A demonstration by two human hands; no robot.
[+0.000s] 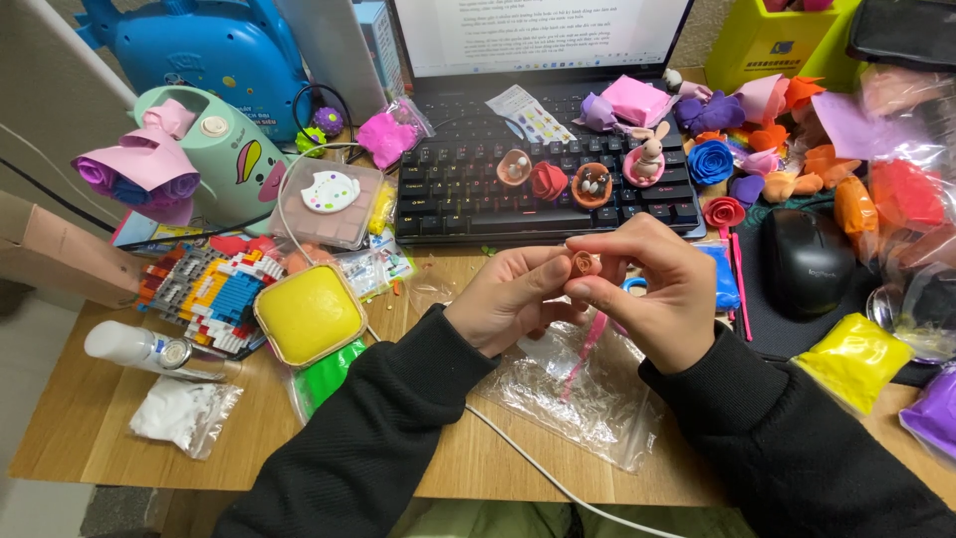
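The laptop screen [543,30] is cut off at the top edge, and its keyboard [468,184] is partly covered by clay figures. A small orange clay piece [586,263] is mostly hidden by fingers; its exact shape cannot be made out. It is pinched between the thumb and forefinger of the left hand [513,294] and touched by the fingertips of the right hand [652,289], both closed around it above a clear plastic bag [583,389] on the tabletop [90,418]. A pink tool [586,349] is half hidden under the hands.

A wooden desk [90,418] carries a laptop [538,189], mouse [805,261] and clay packets [851,359].
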